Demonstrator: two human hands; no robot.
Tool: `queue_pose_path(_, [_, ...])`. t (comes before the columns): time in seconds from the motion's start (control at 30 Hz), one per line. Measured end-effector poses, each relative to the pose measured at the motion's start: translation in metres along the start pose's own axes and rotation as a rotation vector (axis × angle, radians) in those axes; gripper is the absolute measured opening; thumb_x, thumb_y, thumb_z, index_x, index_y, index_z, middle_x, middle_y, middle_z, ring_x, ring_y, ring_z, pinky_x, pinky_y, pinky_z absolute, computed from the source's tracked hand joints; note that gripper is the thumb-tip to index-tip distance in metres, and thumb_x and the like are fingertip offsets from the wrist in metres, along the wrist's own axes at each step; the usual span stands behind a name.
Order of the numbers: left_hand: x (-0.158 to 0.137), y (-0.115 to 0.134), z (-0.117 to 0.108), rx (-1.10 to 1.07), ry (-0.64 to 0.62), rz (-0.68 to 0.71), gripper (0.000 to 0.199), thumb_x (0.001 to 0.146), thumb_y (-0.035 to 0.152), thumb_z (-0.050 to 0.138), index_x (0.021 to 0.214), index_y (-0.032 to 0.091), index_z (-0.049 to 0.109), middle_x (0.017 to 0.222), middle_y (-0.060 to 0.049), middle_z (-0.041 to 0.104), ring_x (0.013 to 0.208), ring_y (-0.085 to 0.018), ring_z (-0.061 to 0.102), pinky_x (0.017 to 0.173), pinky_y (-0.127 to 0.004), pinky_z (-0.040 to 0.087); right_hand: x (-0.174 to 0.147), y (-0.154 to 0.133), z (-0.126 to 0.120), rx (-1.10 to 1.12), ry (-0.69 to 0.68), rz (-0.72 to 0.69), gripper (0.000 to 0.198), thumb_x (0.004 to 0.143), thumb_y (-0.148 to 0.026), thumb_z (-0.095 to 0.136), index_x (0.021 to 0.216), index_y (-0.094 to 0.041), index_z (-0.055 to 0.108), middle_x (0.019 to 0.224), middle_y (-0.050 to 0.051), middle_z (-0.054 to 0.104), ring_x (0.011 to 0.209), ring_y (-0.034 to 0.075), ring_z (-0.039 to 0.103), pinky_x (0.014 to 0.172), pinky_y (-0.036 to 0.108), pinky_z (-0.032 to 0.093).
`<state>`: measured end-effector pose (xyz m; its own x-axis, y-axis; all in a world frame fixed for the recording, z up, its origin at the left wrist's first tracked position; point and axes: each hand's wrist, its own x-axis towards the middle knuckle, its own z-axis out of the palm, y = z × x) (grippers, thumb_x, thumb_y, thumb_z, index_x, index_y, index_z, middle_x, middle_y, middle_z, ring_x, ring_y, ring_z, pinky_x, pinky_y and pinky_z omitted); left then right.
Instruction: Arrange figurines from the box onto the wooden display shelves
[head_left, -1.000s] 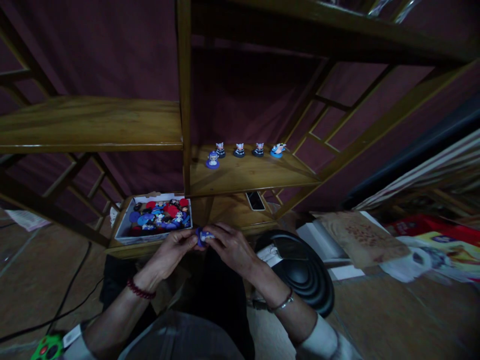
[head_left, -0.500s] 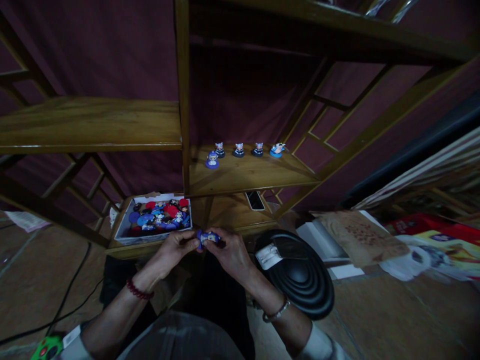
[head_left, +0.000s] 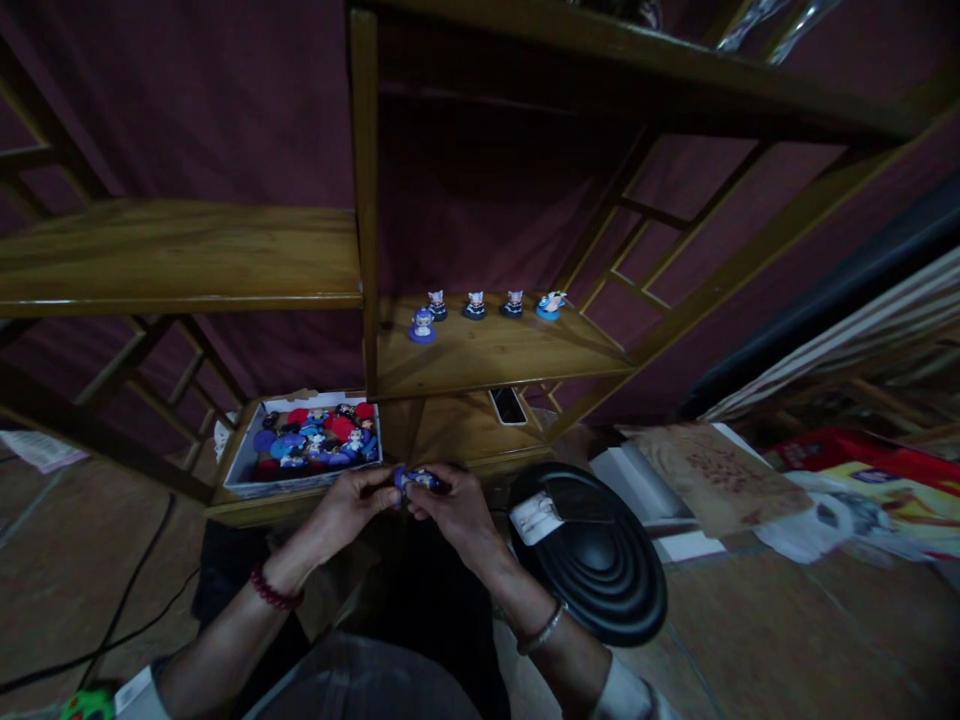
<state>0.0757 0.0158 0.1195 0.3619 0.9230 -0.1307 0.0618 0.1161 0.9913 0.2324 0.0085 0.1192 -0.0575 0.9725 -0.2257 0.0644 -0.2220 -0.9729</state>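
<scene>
Between both hands, in front of the low shelf, a small purple figurine [head_left: 417, 480] lies on its side. My left hand [head_left: 352, 510] pinches its purple base end, and my right hand [head_left: 455, 515] grips the other end, partly covering it. Just left of my hands, a white cardboard box [head_left: 300, 486] on the bottom shelf holds a heap of red, blue and purple figurines. On the shelf above stand a purple-based figurine [head_left: 422, 325] at the front left, several dark-based figurines [head_left: 475, 306] behind it in a row, and a light-blue-based figurine [head_left: 550, 306] at the right.
A wooden shelf unit [head_left: 365, 200] with an upright post and lattice sides surrounds the figurines. A phone [head_left: 508, 406] lies on the bottom shelf. At the right are a black ribbed round object [head_left: 600, 560], a brown bag [head_left: 720, 480] and a red package [head_left: 847, 450]. Cables [head_left: 135, 590] run across the floor at left.
Both hands still hold the figurine, which has turned slightly between the fingers. The camera view has shifted a little.
</scene>
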Motion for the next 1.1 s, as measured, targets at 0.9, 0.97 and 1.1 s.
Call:
queue_pose_path(0.9, [0.002, 0.010, 0.018, -0.571, 0.160, -0.062, 0.037, 0.065, 0.022, 0.073, 0.102, 0.019, 0.067, 0.102, -0.005, 0.067, 0.098, -0.021, 0.059, 0.088, -0.036, 0.046, -0.004, -0.026, -0.018, -0.470, 0.091, -0.441, 0.029, 0.079, -0.024, 0.058, 0.108, -0.020, 0.058, 0.095, 0.004, 0.067, 0.079, 0.016, 0.064, 0.073, 0.027, 0.050])
queue_pose_path(0.97, [0.002, 0.011, 0.019, -0.577, 0.163, -0.068, 0.036, 0.064, 0.022, 0.074, 0.100, 0.019, 0.068, 0.101, -0.005, 0.068, 0.097, -0.021, 0.059, 0.088, -0.036, 0.046, -0.003, -0.026, -0.019, -0.495, 0.111, -0.448, 0.028, 0.078, -0.025, 0.058, 0.106, -0.021, 0.059, 0.097, 0.004, 0.067, 0.083, 0.017, 0.063, 0.076, 0.028, 0.049])
queue_pose_path(1.1, [0.001, 0.013, 0.020, -0.566, 0.157, -0.075, 0.036, 0.064, 0.023, 0.074, 0.099, 0.017, 0.068, 0.099, -0.006, 0.068, 0.095, -0.021, 0.060, 0.086, -0.036, 0.047, -0.002, -0.027, -0.022, -0.517, 0.109, -0.458, 0.026, 0.078, -0.024, 0.059, 0.103, -0.021, 0.061, 0.097, 0.004, 0.067, 0.083, 0.017, 0.063, 0.076, 0.029, 0.049])
